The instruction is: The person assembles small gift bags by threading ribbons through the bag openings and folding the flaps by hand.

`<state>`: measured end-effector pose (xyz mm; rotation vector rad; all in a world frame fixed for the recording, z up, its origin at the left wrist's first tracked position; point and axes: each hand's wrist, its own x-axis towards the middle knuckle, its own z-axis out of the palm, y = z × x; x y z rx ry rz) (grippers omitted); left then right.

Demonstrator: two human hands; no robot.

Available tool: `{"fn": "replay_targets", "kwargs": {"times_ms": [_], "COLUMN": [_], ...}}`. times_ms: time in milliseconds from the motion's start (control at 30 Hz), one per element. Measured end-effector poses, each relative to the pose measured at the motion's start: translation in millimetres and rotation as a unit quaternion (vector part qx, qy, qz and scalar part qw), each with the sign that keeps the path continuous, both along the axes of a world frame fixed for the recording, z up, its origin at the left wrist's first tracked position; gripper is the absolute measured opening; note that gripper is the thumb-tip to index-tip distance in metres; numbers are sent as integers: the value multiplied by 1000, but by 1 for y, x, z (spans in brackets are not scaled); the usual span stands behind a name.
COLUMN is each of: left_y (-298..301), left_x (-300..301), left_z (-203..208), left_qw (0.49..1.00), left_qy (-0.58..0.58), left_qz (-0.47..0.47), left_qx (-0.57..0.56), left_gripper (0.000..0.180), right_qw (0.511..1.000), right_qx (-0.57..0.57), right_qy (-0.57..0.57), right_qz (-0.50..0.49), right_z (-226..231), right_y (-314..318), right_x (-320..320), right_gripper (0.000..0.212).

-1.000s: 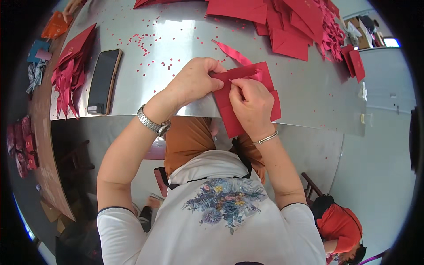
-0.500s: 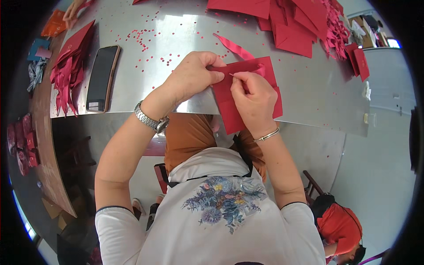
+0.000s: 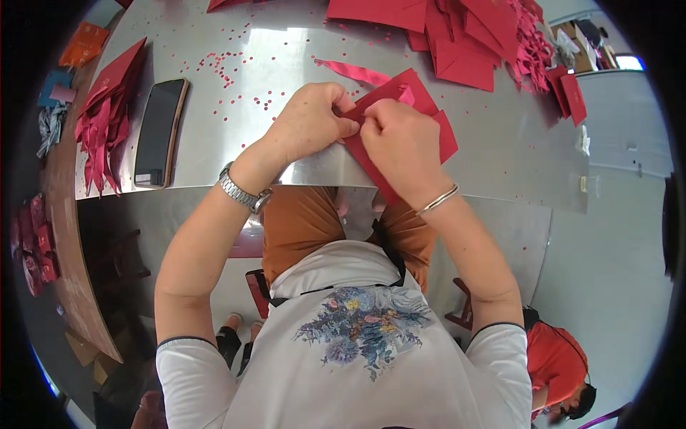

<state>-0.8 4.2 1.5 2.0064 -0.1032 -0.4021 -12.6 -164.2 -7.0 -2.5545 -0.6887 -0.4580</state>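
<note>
So I'm standing here looking down at a metal table (image 3: 500, 161), and the red paper bag (image 3: 444, 136) is right at the near edge of the surface, between the person's two hands, tilted at a slant with its lower corner poking out past that edge. Left hand (image 3: 307, 120) comes in from the left and has the bag's left side nipped between thumb and finger. Right hand (image 3: 404, 146) sits on top of the bag, covering a good part of its middle, fingers curled in; the tips are hidden, so I honestly can't tell what they're pinching. The two hands are super close, right beside each other. A pink ribbon (image 3: 354, 71) lies on the surface just beyond the hands, running up to the bag's far side, and a bit of pink shows on the bag above the right hand too. Over by the near left corner there's a phone (image 3: 161, 129), and beside it toward the left edge a stack of red bags (image 3: 118, 71) with ribbons trailing off. There's a big heap of red bags (image 3: 461, 50) along the far edge toward the right, plus little red dots (image 3: 221, 64) scattered all over.
</note>
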Motion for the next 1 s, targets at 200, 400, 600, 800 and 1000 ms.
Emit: {"fn": "replay_targets", "kwargs": {"times_ms": [200,400,600,800,1000], "left_y": [0,4,1,7,5], "left_x": [2,-8,-8,17,22], "left_z": [-4,-16,-3,11,-6], "left_qw": [999,995,967,987,950], "left_qy": [-30,-10,70,6,-237], "left_qz": [-7,-12,49,-160,-194], "left_qx": [-16,-100,-239,-12,64], "left_gripper": [19,23,21,19,13], "right_qw": [993,990,979,991,998], "right_qx": [-104,-7,106,101,-3], "right_qy": [-38,130,169,68,-24], "right_qz": [32,57,47,48,65], "right_z": [3,19,10,0,12], "right_y": [3,-10,-15,-14,-14], "right_x": [4,8,-5,-10,-18], "right_gripper": [11,14,19,19,29]}}
